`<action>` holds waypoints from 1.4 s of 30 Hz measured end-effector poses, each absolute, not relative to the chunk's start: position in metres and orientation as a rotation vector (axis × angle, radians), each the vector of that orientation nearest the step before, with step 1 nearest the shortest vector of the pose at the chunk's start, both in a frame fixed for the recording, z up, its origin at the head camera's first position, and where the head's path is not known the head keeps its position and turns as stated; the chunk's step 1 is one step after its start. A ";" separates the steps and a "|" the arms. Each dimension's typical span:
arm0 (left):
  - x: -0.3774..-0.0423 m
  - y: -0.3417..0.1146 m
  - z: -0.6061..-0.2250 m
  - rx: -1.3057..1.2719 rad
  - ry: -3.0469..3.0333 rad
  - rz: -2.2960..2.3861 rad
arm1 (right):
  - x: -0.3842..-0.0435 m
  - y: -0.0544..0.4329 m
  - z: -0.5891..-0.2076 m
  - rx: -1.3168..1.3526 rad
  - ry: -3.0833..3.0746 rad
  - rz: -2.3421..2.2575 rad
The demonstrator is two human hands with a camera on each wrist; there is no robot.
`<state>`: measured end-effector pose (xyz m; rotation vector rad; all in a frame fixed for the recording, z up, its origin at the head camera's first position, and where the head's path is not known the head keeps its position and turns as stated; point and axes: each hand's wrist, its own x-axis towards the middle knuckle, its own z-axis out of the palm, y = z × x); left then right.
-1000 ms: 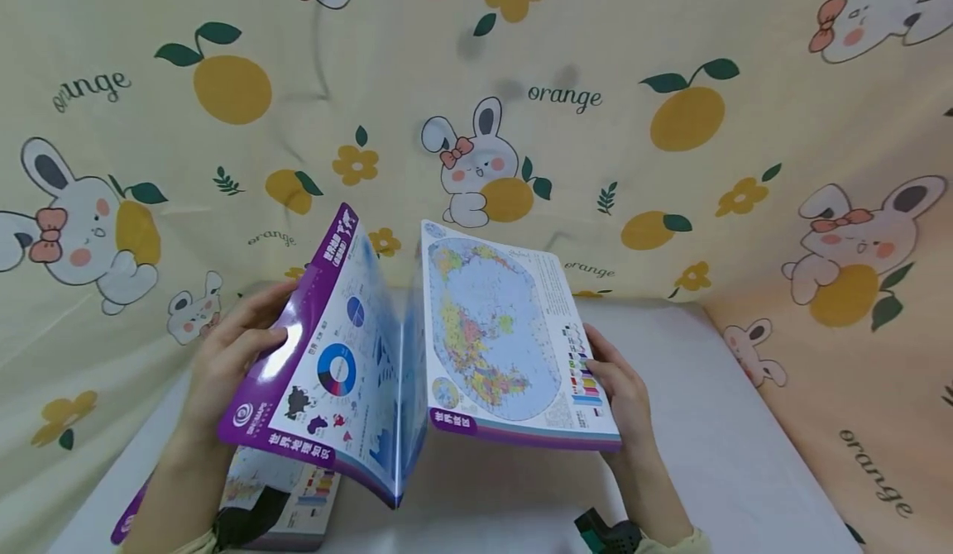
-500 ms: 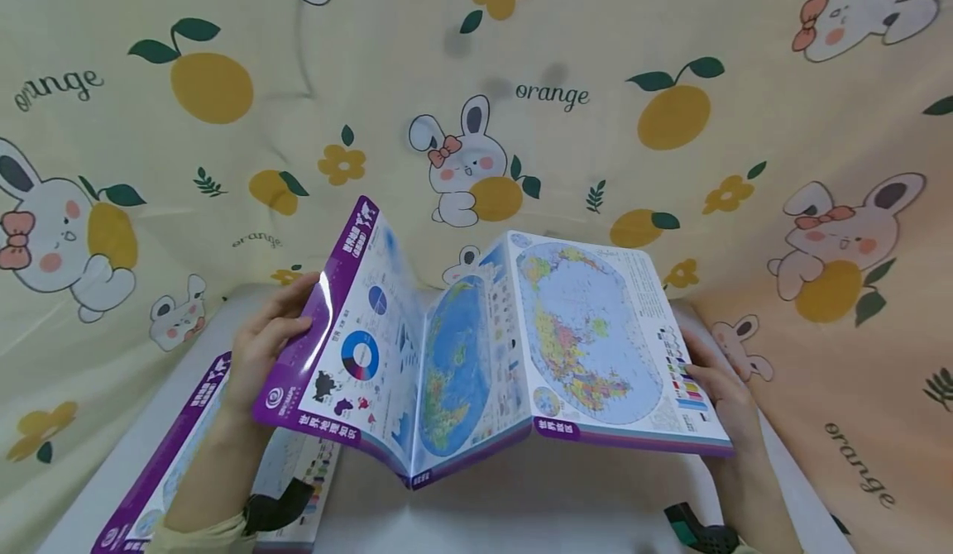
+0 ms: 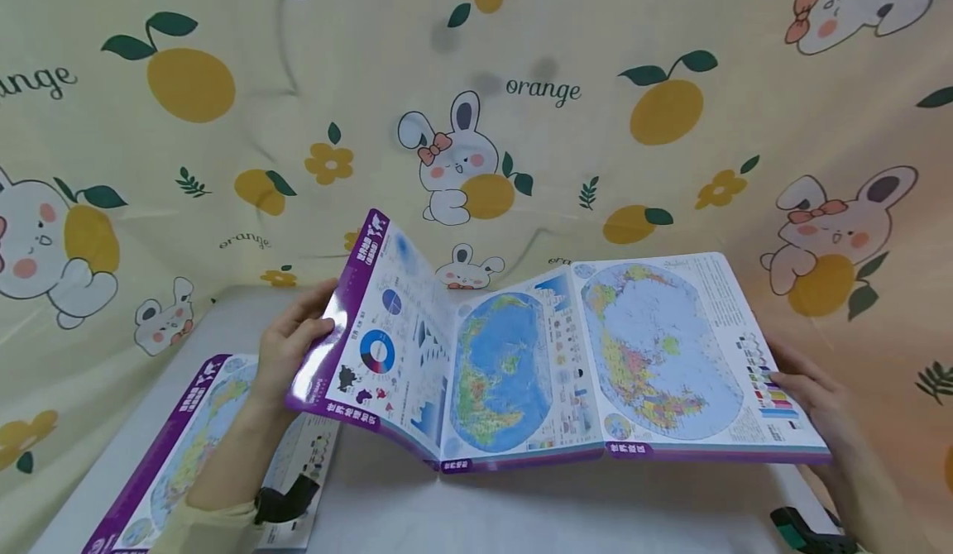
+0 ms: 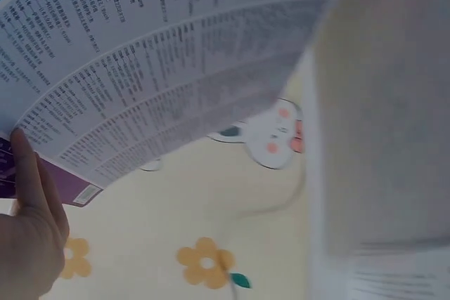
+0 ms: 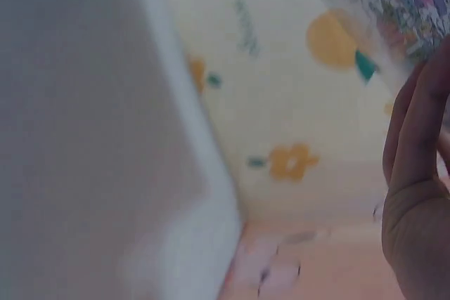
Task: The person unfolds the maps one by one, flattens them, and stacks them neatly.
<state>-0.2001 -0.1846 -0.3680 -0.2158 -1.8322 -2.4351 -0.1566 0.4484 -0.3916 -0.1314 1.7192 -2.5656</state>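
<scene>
A glossy folding world map [image 3: 500, 372] with a purple border is held above the table, with three panels showing in the head view. My left hand [image 3: 289, 354] pinches its purple left edge, thumb on the printed face and fingers behind. At the opposite edge, my right hand [image 3: 826, 409] grips the map panel with its colored flags, thumb in front. The left panel tilts up while the middle and right panels lie flatter. In the left wrist view, the map's text-covered back [image 4: 162, 82] spreads above my fingers. Beyond my right fingers, part of the map's back [image 5: 415, 5] shows blurred.
A second purple-edged folded map [image 3: 186, 446] lies at the left of the white table [image 3: 447, 521], partly hidden by my left forearm. A cream cloth [image 3: 357, 58] with rabbits and oranges hangs behind the table and continues along its right side.
My right hand has moved right, pulling the folds apart so the middle map panel now shows. My left hand has shifted slightly right, exposing more of the second map on the table.
</scene>
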 end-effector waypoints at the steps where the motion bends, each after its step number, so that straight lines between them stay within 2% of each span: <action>1: -0.202 -0.185 -0.371 -0.210 -1.852 -2.428 | -0.157 0.456 -0.392 -0.111 1.772 -2.532; 10: -0.216 -0.191 -0.404 -0.121 -2.054 -2.321 | -0.163 0.498 -0.402 0.293 2.214 -2.125; 18: -0.214 -0.204 -0.426 -0.034 -2.293 -2.138 | -0.173 0.516 -0.421 0.472 2.477 -1.701; 22: -0.213 -0.212 -0.437 -0.036 -2.433 -1.945 | -0.174 0.519 -0.434 0.400 2.689 -1.377; 29: -0.210 -0.223 -0.456 0.016 -2.768 -1.536 | -0.182 0.509 -0.450 0.460 2.822 -1.058; 35: -0.208 -0.225 -0.473 -0.188 -2.982 -1.042 | -0.184 0.503 -0.466 0.346 2.882 -0.786; 42: -0.205 -0.219 -0.483 -0.336 -3.160 -0.589 | -0.183 0.493 -0.481 0.301 2.860 -0.711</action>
